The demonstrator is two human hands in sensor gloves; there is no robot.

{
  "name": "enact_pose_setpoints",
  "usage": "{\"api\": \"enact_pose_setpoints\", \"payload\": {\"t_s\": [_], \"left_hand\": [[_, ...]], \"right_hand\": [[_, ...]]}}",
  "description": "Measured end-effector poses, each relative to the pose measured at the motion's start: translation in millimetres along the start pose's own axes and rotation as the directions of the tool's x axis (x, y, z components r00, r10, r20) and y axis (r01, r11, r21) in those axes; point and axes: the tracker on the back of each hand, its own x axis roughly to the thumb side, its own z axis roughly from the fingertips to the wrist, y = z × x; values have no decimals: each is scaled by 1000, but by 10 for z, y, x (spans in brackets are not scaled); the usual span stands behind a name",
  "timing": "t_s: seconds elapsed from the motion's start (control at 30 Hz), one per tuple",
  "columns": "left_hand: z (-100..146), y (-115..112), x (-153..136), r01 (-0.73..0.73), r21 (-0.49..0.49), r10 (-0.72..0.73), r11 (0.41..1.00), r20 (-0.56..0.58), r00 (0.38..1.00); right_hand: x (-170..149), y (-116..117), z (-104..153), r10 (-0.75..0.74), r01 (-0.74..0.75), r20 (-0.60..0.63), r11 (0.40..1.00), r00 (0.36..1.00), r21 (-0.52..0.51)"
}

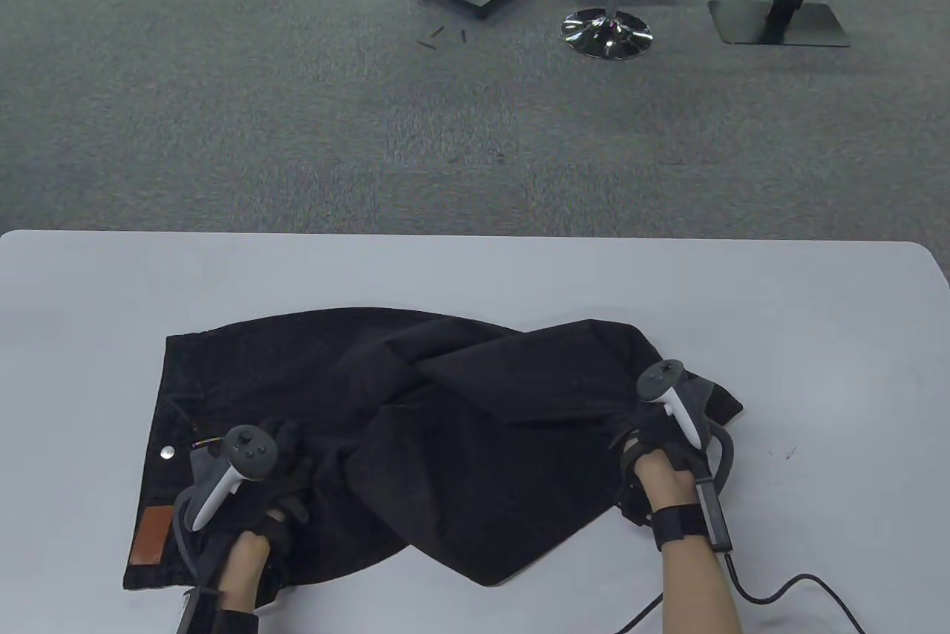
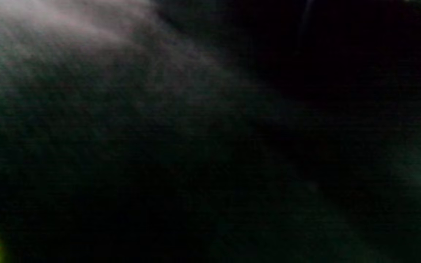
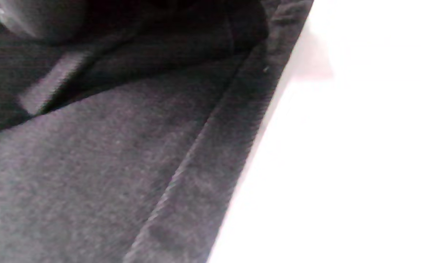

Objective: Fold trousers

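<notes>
Black trousers (image 1: 415, 433) lie crumpled across the near half of the white table (image 1: 475, 278), waistband to the left; the left hand (image 1: 260, 485) rests on the cloth beside the waist button (image 1: 168, 452); the right hand (image 1: 660, 441) sits on the hem end at the right; neither hand's grip can be made out
</notes>
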Motion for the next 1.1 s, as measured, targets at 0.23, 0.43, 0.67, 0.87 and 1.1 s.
{"api": "enact_pose_setpoints", "payload": {"t_s": [0.23,0.43,0.67,0.87,1.1], "left_hand": [[34,93,-97,-34,23,34,999,-12,999],[85,169,-54,-49,40,50,998,-26,998],[112,111,90,-63,61,61,996,35,998],[73,19,110,-54,15,54,998,26,998],[72,13,102,-70,6,70,998,28,997]], "right_hand": [[-205,-190,135,137,-132,-83,989,987,69],[-305,-205,230,131,-124,-41,983,991,137],[-250,-405,265,-141,137,58,988,988,67],[83,-642,407,-454,483,255,874,853,-59],[735,-371,645,-416,511,676,857,608,69]]}}
